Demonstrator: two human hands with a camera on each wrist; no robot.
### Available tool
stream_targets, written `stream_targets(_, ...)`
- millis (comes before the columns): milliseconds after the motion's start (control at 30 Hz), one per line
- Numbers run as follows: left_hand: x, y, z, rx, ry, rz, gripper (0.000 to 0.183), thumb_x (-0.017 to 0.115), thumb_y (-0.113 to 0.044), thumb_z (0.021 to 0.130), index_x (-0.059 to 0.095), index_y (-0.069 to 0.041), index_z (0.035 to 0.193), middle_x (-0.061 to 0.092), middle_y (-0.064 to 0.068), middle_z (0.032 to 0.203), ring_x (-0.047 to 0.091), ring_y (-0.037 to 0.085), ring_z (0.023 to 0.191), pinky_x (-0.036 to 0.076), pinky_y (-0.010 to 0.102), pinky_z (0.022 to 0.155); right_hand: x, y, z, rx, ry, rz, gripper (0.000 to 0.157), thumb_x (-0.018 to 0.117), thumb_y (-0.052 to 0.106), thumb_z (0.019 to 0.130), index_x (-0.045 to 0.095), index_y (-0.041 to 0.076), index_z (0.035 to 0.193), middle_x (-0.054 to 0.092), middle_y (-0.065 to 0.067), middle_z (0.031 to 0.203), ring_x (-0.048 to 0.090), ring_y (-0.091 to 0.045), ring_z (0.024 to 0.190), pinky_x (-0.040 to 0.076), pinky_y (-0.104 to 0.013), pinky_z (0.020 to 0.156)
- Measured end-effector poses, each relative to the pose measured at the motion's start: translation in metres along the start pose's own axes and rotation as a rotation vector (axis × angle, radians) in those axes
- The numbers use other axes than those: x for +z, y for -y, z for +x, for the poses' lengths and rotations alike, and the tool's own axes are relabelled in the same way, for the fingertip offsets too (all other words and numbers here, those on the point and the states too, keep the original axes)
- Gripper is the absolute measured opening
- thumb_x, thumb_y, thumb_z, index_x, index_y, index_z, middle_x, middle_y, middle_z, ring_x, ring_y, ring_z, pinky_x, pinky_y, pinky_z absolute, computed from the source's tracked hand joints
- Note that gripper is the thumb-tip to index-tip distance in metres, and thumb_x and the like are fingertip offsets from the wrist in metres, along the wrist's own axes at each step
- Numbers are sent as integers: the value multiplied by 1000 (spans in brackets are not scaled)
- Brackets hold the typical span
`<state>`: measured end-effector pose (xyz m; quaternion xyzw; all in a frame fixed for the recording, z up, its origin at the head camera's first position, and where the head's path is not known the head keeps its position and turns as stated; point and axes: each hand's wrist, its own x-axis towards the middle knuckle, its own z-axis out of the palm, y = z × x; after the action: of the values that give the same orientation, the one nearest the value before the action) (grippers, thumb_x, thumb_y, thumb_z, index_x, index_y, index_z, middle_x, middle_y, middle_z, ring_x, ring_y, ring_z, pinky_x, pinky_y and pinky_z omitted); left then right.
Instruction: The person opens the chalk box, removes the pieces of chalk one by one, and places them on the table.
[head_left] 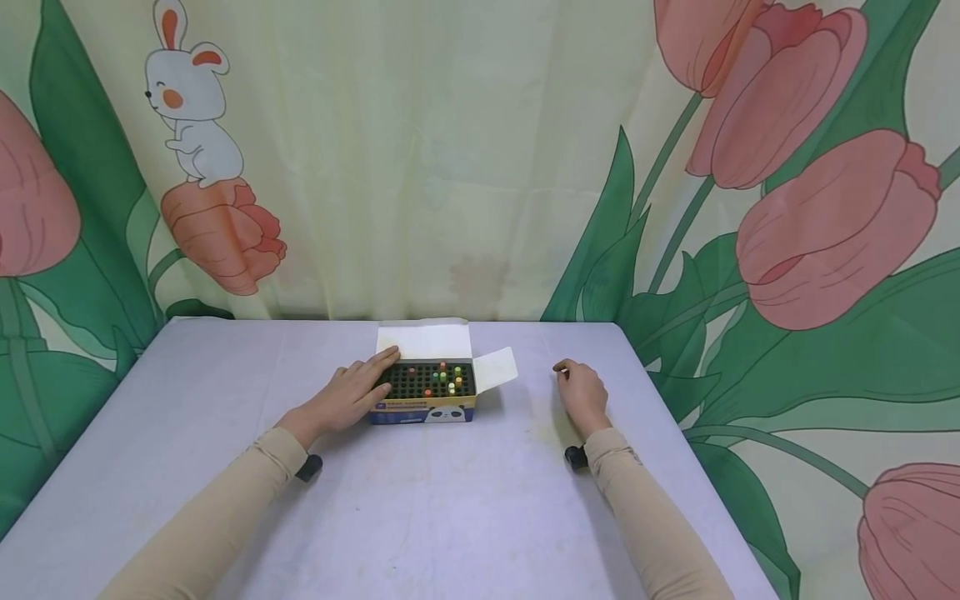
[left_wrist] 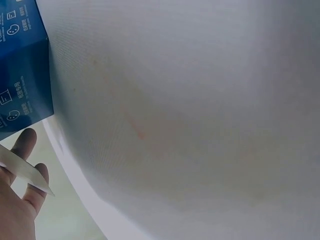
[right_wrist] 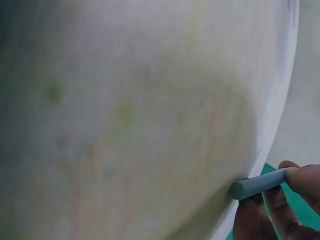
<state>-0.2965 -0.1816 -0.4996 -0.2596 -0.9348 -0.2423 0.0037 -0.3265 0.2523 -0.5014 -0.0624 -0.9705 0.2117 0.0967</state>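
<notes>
A blue and yellow box (head_left: 412,414) with a panda face on its front stands on the table, its white lid (head_left: 423,342) folded back. Its dark insert has rows of holes, with several coloured chalk sticks in them, mostly toward the right. My left hand (head_left: 345,395) rests on the box's left end, fingers extended. The left wrist view has a white flap (left_wrist: 24,169) across the fingers of that hand. Right of the box, my right hand (head_left: 581,393) pinches a pale blue-grey chalk stick (right_wrist: 257,185) between thumb and fingers, one end sticking out.
A white side flap (head_left: 497,369) juts out from the box's right end. The pale cloth on the table (head_left: 450,508) has faint coloured smudges. Behind the far edge hangs a curtain (head_left: 450,167) printed with tulips and a rabbit.
</notes>
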Motion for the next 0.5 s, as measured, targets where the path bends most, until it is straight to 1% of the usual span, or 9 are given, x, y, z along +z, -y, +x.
stream_targets(233, -1, -2, -1, 10, 3, 6, 62, 35, -43, 113, 20, -18, 167, 17, 3, 174, 43, 45, 141, 29, 72, 108, -3, -6, 1, 23, 12, -19, 22, 59, 15, 104, 78, 13, 114, 76, -11, 106, 71, -31, 89, 55, -46, 69)
stream_targets(500, -2, -3, -1, 21, 6, 21, 63, 36, -43, 113, 20, -18, 167, 16, 2, 174, 44, 44, 140, 30, 71, 107, -6, -12, 2, 53, 50, -33, 24, 57, 15, 105, 77, 11, 117, 76, -15, 112, 71, -32, 90, 55, -46, 71)
